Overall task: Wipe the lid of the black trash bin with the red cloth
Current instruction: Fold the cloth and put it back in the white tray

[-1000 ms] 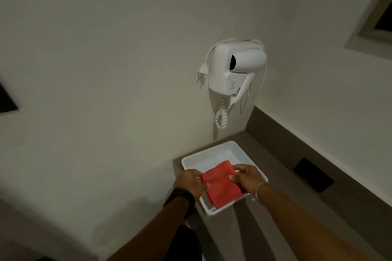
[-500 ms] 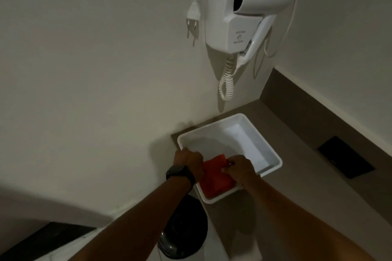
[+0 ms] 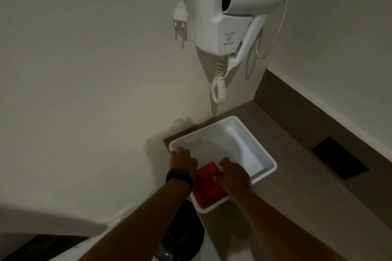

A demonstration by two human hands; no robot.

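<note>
Both hands, left hand (image 3: 184,160) and right hand (image 3: 233,172), have lowered the folded red cloth (image 3: 209,188) into the white tray (image 3: 265,155), fingers loosely on it; the trash bin (image 3: 183,237) below the tray waits unwiped.

**Bare forearms, one watch, one thin bracelet**

No sleeves reach into view — both forearms are bare. The left hand (image 3: 184,161) has a black watch (image 3: 179,178) with a wide band at its wrist; the right hand (image 3: 233,172) has a thin bracelet (image 3: 237,185) — pale, string-like.
</note>
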